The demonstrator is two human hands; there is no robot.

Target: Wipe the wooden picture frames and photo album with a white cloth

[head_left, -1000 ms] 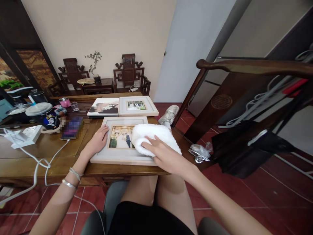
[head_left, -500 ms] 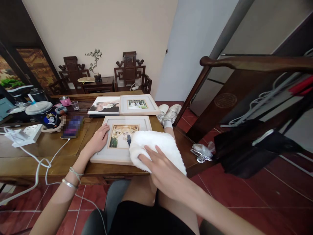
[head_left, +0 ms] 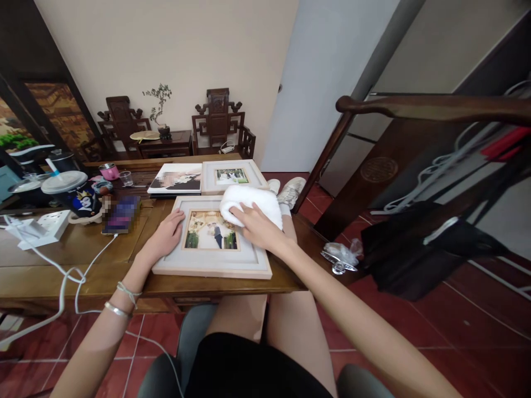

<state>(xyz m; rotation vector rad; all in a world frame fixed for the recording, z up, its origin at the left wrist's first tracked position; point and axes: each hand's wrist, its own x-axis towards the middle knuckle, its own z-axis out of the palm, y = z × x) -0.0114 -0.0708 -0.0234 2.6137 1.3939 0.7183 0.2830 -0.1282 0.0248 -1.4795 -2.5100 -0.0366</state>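
A picture frame (head_left: 215, 267) with a pale wooden border and a wedding photo inside lies flat on the table in front of me. My left hand (head_left: 168, 233) rests on its left side, fingers laid over the rim. My right hand (head_left: 258, 225) grips a white fluffy cloth (head_left: 257, 200) and presses it over the frame's upper right corner. The cloth hides that corner and hangs past the right edge. Behind it lies a second framed picture (head_left: 209, 176), partly covered by the cloth, beside a photo album (head_left: 174, 179).
On the left stand a lidded dark cup (head_left: 77, 190), a pink mug (head_left: 109, 171), a clear cup (head_left: 126, 178), a phone (head_left: 121, 214) on a cable and a white power strip (head_left: 45, 229). A wooden rack (head_left: 423, 110) with hanging bags stands right.
My right hand has moved the cloth up and away from me, from the frame's lower right to its upper right corner, uncovering the photo. My left hand has stayed put.
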